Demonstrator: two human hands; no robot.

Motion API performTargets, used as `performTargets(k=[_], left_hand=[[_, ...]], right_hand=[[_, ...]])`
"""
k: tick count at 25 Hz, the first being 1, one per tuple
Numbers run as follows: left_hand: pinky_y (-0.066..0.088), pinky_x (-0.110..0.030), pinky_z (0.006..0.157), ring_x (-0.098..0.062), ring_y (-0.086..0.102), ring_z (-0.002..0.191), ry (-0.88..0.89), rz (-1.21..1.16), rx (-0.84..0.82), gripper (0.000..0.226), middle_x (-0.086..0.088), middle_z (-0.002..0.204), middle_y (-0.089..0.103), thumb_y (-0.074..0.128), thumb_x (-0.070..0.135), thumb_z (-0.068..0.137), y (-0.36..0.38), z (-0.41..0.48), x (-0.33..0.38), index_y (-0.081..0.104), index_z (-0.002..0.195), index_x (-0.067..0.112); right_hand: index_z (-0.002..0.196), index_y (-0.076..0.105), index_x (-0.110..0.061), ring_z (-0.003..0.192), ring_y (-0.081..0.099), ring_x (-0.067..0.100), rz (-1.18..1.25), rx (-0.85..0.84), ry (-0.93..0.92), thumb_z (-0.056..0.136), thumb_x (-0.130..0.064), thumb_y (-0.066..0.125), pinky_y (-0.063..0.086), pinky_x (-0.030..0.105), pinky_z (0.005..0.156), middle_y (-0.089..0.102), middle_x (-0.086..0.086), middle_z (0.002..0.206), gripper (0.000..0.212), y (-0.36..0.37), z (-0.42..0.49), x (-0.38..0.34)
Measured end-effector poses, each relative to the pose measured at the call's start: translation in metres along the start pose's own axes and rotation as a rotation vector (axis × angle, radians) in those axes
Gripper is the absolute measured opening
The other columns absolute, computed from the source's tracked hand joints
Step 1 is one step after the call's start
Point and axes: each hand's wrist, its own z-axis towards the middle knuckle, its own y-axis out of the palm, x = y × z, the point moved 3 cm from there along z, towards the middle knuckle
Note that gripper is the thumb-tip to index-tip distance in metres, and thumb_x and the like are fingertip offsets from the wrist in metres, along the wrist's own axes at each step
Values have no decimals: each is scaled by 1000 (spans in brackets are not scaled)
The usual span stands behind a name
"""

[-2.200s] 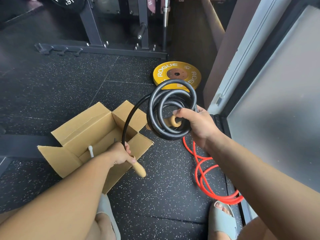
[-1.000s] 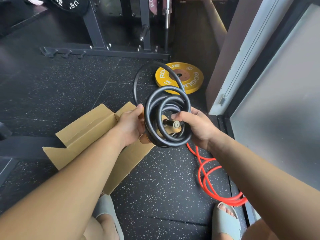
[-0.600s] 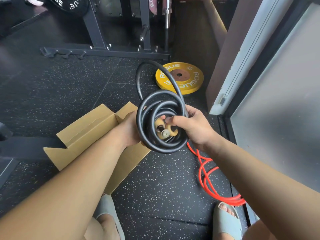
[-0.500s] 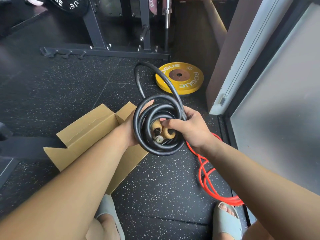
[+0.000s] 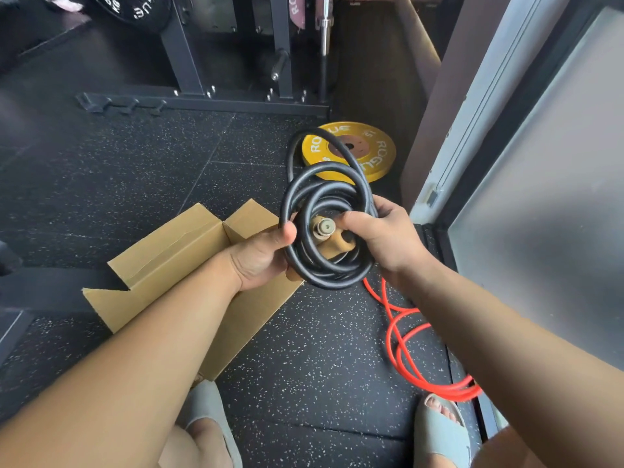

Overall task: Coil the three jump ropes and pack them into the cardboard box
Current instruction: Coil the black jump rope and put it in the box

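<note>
Head view: the black jump rope (image 5: 329, 282) is held in the air as a tight coil, above the near corner of the cardboard box (image 5: 169, 251), which lies open on the gym floor (image 5: 304, 366). The left hand (image 5: 261, 260) grips the coil's left side, thumb pressed over the strands, most likely to stop them from springing apart. The right hand (image 5: 388, 238) has its fingers (image 5: 351, 219) closed around the right side of the coil and on the wooden handles (image 5: 332, 236), which are tucked through the middle (probably to lock the bundle). One loose loop stands out above the coil, so the winding looks nearly finished rather than finished. The orange rope (image 5: 398, 336) lies uncoiled on the floor by the right foot, waiting its turn. The left forearm hides the inside of the box.
</note>
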Motion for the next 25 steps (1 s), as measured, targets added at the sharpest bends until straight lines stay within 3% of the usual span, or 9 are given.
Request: performTargets(k=[3, 4, 6, 9, 11, 16, 19, 22, 25], left_hand=[[41, -44, 101, -24, 60, 110, -4, 6, 14, 72, -2, 114, 71, 89, 65, 44, 2, 0, 1, 76, 107, 31], [46, -38, 102, -19, 64, 111, 16, -28, 23, 73, 0, 114, 73, 90, 63, 44, 5, 0, 2, 76, 108, 30], [46, -40, 106, -24, 63, 118, 61, -88, 68, 88, -8, 122, 69, 90, 64, 46, 12, 2, 3, 70, 119, 19], [34, -61, 111, -44, 53, 126, 125, -110, 166, 112, -29, 134, 56, 85, 69, 51, 17, 5, 4, 54, 132, -1], [29, -68, 110, -50, 50, 127, 145, -112, 178, 117, -35, 135, 52, 81, 74, 53, 19, 5, 4, 49, 133, -6], [22, -49, 109, -37, 43, 124, 13, -88, 14, 120, -25, 138, 51, 85, 71, 46, 9, 2, 0, 50, 138, 3], [27, -43, 116, -33, 46, 133, 7, -126, -54, 119, -18, 137, 53, 87, 67, 47, 6, 3, 1, 48, 141, 5], [43, -35, 108, -22, 59, 124, 53, -158, 26, 100, -9, 128, 65, 85, 70, 46, 13, 5, 4, 63, 127, 15], [39, -42, 112, -25, 61, 122, 115, -131, 146, 95, -11, 126, 67, 85, 70, 48, 18, 9, 1, 66, 123, 13]], right_hand=[[88, 73, -13, 76, 68, 23, -70, 54, -42, 60, -17, 77, 59, 48, 79, 75, 10, 85, 28, -3, -2, -2], [88, 74, -14, 77, 69, 23, -88, 69, -50, 59, -19, 76, 59, 50, 81, 76, 11, 86, 29, -4, -2, -3], [88, 74, -15, 76, 69, 22, -97, 89, -61, 60, -20, 75, 59, 53, 82, 76, 9, 85, 29, -7, -2, -7], [89, 73, -13, 78, 68, 22, -81, 101, -85, 63, -16, 74, 58, 55, 85, 75, 12, 86, 26, -8, -1, -11], [92, 73, -10, 80, 68, 24, -87, 106, -81, 63, -15, 74, 56, 58, 87, 75, 19, 92, 30, -9, 0, -10], [91, 74, -11, 77, 68, 21, -112, 102, -55, 63, -18, 78, 58, 54, 85, 75, 9, 86, 30, -11, -3, -4], [93, 73, -11, 78, 69, 22, -188, 104, -102, 67, -18, 78, 58, 53, 85, 77, 9, 89, 28, -11, -4, -7], [95, 73, -14, 88, 74, 31, -247, 138, -132, 66, -24, 78, 58, 56, 87, 78, 10, 93, 31, -11, -3, -8], [93, 73, -16, 79, 71, 19, -262, 156, -136, 64, -26, 75, 58, 54, 86, 77, 8, 90, 31, -11, -4, -9]])
